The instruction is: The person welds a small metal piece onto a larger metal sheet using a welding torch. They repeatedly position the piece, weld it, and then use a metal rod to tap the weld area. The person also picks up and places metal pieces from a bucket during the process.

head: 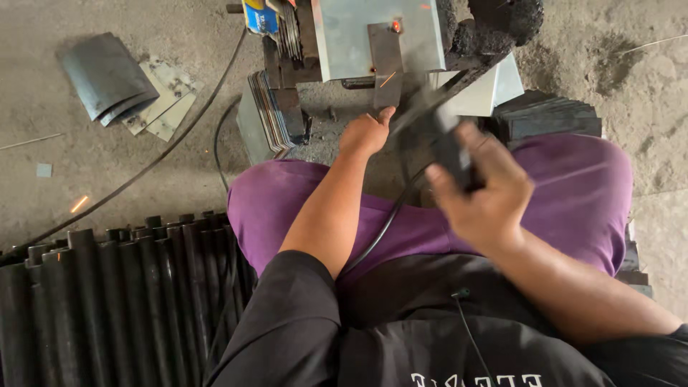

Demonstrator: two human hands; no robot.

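My right hand (481, 195) grips a black welding electrode holder (448, 147), blurred with motion, its cable (387, 222) trailing down across my purple-trousered lap. My left hand (367, 132) rests below a dark metal strip (387, 61) that stands against a grey steel plate (358, 32); its fingers touch the strip's lower end. An orange glowing spot (395, 26) sits on the strip's top edge, and a few sparks show near it.
A stack of thin metal plates (269, 111) leans left of the workpiece. Curved dark sheets (107, 75) lie on the concrete floor at upper left. A row of black pipes (107, 301) fills the lower left. Dark flat pieces (548, 115) are stacked right.
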